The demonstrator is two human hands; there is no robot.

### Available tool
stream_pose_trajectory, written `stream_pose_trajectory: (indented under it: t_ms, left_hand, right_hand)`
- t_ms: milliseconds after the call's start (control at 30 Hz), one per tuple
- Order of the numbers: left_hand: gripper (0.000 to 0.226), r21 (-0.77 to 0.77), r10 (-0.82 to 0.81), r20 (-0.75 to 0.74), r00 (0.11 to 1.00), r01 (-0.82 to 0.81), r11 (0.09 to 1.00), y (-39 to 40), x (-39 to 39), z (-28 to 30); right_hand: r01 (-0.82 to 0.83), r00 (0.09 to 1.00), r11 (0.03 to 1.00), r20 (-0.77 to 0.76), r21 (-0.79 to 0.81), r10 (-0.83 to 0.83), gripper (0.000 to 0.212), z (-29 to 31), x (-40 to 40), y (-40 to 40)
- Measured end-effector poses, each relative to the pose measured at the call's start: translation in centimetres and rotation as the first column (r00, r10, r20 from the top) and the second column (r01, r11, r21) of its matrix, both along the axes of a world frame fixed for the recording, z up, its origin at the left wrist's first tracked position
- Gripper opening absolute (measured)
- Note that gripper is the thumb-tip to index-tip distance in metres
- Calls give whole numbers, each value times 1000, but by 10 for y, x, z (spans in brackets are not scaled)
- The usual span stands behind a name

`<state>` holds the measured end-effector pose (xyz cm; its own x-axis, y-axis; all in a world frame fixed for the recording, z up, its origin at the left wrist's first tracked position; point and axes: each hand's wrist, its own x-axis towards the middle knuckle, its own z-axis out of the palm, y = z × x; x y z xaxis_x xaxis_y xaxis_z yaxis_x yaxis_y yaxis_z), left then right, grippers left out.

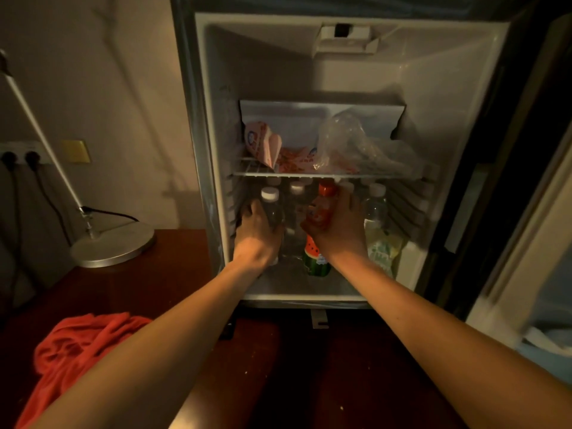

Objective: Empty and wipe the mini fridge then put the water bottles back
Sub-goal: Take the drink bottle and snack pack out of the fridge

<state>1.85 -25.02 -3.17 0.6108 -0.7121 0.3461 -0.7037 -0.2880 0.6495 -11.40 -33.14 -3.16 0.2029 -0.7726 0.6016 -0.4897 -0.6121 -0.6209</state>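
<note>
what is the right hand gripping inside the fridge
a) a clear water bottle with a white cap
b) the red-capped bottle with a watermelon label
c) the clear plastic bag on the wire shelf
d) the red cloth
b: the right hand is wrapped around the red-capped bottle with the watermelon label on the fridge floor, while the left hand holds a clear water bottle with a white cap.

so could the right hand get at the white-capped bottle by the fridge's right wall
Probably not yet: the right hand grips the watermelon bottle. That white-capped bottle stands beside it, with nothing in front.
</note>
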Motion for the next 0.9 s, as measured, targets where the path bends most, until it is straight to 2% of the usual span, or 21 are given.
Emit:
stream_pose_trajectory:
  t_ms: [100, 167, 333, 433, 500, 533, 633, 700, 733, 767, 833, 900]
  left_hand:
    - [62, -42, -27, 39, 999, 29, 999, 10, -1, -3]
    - [57, -70, -48, 56, 997, 52, 996, 17, -4, -5]
    - [53, -141, -77, 25, 997, 80, 987, 29, -7, -3]
    - [55, -157, -73, 48, 996, 80, 984, 29, -8, -3]
    - [66, -143, -69, 119, 990, 86, 986, 28, -14, -2]
    - [73, -129, -61, 172, 983, 83, 988, 27, -17, -1]
    - [79, -177, -6, 379, 925, 79, 981, 28, -27, 1]
    - [79, -173, -13, 530, 848, 124, 977, 27, -31, 0]
    - [81, -134, -57, 548, 835, 155, 979, 26, -34, -1]
    - [84, -85, -119, 517, 847, 189, 978, 25, -39, -4]
    - [91, -15, -236, 364, 901, 259, 966, 20, -52, -8]
    - [96, -6, -297, 231, 927, 307, 952, 14, -62, -13]
  right_hand:
    - [39, 998, 994, 42, -102, -35, 73, -3, -5, 9]
    - [38, 999, 991, 17, -128, -36, 72, -5, -9, 15]
    - [65, 997, 998, -39, -2, -65, 85, -4, -20, 19]
    - [125, 990, 985, -51, -114, -132, 67, -3, -30, 23]
    - [169, 976, 954, -96, -247, -198, 60, -5, -41, 22]
    - [177, 968, 950, -131, -257, -216, 63, -7, -47, 19]
    - [156, 931, 967, -296, -200, -211, 79, -14, -66, 8]
    - [155, 862, 971, -455, -183, -223, 85, -22, -75, 3]
    - [165, 822, 971, -519, -173, -233, 86, -25, -79, 3]
    - [181, 789, 969, -564, -166, -244, 86, -28, -81, 3]
    - [201, 745, 964, -611, -177, -267, 79, -32, -85, 3]
    - [194, 716, 963, -645, -185, -268, 74, -30, -88, 2]
